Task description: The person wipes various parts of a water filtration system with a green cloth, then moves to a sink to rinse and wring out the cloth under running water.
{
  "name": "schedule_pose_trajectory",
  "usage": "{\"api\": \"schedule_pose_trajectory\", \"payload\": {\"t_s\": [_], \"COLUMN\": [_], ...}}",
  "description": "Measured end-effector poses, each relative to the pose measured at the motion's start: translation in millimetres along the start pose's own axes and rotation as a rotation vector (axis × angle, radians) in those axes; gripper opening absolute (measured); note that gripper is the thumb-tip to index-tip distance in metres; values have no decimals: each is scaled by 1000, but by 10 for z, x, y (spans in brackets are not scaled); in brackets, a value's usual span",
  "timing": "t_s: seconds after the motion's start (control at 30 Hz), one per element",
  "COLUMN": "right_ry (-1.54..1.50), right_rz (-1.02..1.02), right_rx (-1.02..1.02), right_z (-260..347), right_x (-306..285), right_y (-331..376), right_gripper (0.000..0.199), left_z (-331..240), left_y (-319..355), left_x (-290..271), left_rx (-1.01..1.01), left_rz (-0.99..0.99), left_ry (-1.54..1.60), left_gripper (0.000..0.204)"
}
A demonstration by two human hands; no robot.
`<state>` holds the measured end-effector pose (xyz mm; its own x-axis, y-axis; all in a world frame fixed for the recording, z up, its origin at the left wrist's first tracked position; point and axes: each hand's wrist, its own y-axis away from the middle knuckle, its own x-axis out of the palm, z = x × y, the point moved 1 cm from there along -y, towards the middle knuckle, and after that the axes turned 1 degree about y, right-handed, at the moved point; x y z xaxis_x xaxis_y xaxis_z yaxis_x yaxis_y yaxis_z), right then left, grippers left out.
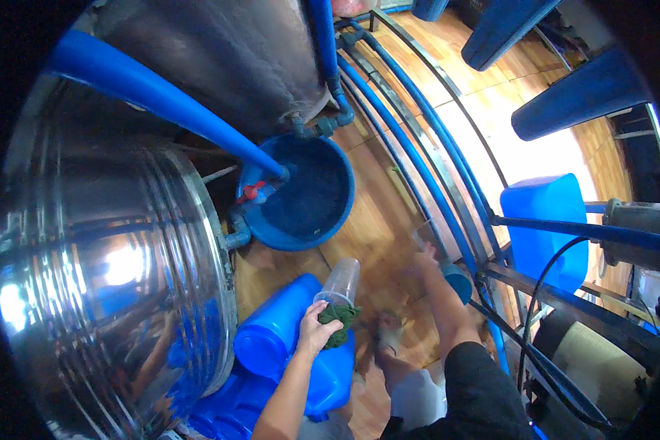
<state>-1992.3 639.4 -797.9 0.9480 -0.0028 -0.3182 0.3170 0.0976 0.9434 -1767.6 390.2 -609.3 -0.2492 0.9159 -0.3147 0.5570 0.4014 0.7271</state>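
My left hand (314,331) is closed on a dark green scrubbing pad (339,317). The pad sits at the open mouth of a clear plastic cylinder (340,281), which tilts over a blue plastic canister (270,331) lying on its side. My right hand (426,256) is blurred, stretched out over the wooden floor beside the blue pipes (425,172). A faint clear object (419,235) lies at its fingertips, and whether the hand grips it cannot be made out. A small blue cylinder (459,281) stands just right of that forearm.
A big shiny steel tank (110,271) fills the left. A round blue basin (309,192) sits under pipe fittings and a red valve (250,192). A second blue container (548,220), a metal frame and black cables crowd the right. My foot (391,334) rests on the floor.
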Motion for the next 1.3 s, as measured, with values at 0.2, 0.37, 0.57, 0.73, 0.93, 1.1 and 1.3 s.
{"api": "schedule_pose_trajectory", "payload": {"t_s": [0.2,0.37,0.57,0.73,0.93,1.1,1.3], "right_ry": [48,-682,-224,-347,44,-273,-130], "right_rz": [-279,-528,-704,-763,-878,-943,-1238], "right_rx": [45,-410,-968,-1313,-1487,-1401,-910], "right_z": [-679,-222,578,803,950,1038,775], "right_x": [685,726,375,237,202,39,-523], "right_y": [-861,-796,957,1649,1882,1766,1341], "right_gripper": [68,29,24,23,19,17,33], "left_z": [-156,-426,-859,-1095,-1223,-1159,-863], "left_y": [139,318,447,422,420,465,718], "left_x": [-192,-236,-341,-509,-709,-837,-806], "left_rx": [71,-80,-158,-299,-191,-158,25], "left_rz": [11,92,250,274,103,179,108], "left_ry": [149,600,770,504,376,422,385], "left_gripper": [62,54,38,33,32,35,38]}}
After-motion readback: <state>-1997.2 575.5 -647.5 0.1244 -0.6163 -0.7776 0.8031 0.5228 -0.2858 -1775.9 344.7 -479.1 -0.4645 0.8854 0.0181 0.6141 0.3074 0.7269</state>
